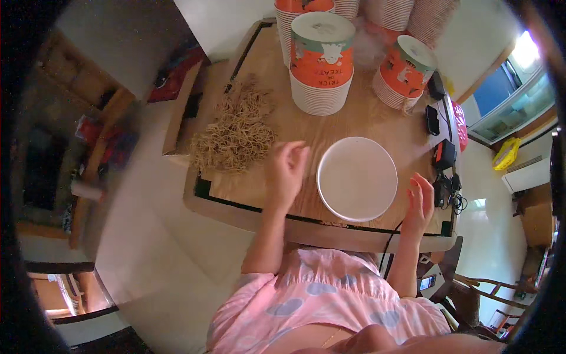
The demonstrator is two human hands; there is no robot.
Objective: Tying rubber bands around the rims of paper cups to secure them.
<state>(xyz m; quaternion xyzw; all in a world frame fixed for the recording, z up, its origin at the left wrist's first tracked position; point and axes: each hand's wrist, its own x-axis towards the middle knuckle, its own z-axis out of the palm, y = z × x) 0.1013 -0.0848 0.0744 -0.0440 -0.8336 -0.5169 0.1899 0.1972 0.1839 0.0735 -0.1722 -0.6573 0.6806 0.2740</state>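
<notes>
A round white paper tub [357, 180] stands near the table's front edge, its broad pale circle facing up. To its left hovers my left hand [287, 171], fingers curled in toward the thumb and slightly blurred; whatever they may pinch is hidden. On the other side, my right hand [420, 203] is raised with loosely bent fingers apart and nothing visible in them. Neither hand appears to touch the tub. Beyond my left hand lies a tangled heap of tan cord pieces [236, 133].
Nested orange, green and white tubs form a tall stack [321, 65] at the back, with a shorter stack [405, 74] to its right. Along the right edge lie a black-and-red box [444, 154], a dark flat object [432, 120] and black cables [451, 192].
</notes>
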